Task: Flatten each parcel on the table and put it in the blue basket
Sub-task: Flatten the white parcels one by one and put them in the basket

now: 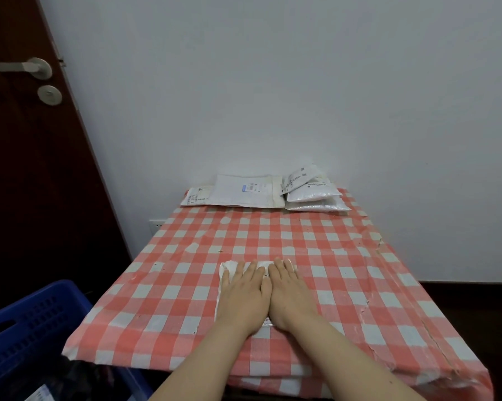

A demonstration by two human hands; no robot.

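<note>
Both hands are flat, palms down, on one parcel. The left hand and the right hand lie side by side with their inner edges touching, fingers straight and close together, nothing gripped or pinched. Under them is a soft white plastic mailer parcel. Most of it is hidden by the hands, and only its left edge, its far corners and a sliver by the wrists peek out. It lies on the near half of the table, roughly centred.

The table is covered with a red-and-white checked cloth, a bit creased and scuffed along the right side. At the far edge, up against the wall, sit the other parcels: a flat white padded envelope with a blue-edged label, a smaller white labelled mailer tucked partly under its left side, and a loose stack of clear-ish bubble mailers just beside it on the right — the top ones tilted.

The blue slotted plastic basket is down at the near left, lower than the tabletop and just off its corner (there's dark stuff inside, can't tell what).

Room-wise, there's a plain white wall behind, a dark brown wooden door on the left with a silver lever handle, and a white wall socket low down by the table's far left corner.
</note>
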